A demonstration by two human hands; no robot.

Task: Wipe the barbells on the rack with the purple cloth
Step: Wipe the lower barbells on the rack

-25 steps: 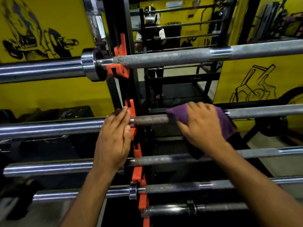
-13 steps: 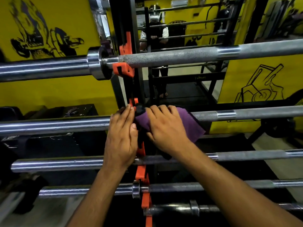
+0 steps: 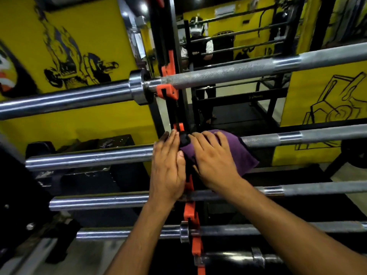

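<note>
Purple cloth (image 3: 236, 153): wrapped over second barbell (image 3: 297, 136), just right of orange rack upright (image 3: 191, 211). Right hand (image 3: 213, 159) clasps it; bar's long axis runs rightward. Left hand (image 3: 168, 167), fingers straight, steadies the sleeve just left.

Purple cloth (image 3: 241, 155) at 3 o'clock of centre; silver barbells (image 3: 89, 157); orange hooks (image 3: 191, 215) on black rack (image 3: 161, 36); yellow wall (image 3: 29, 36), black graffiti, 10 o'clock.
</note>
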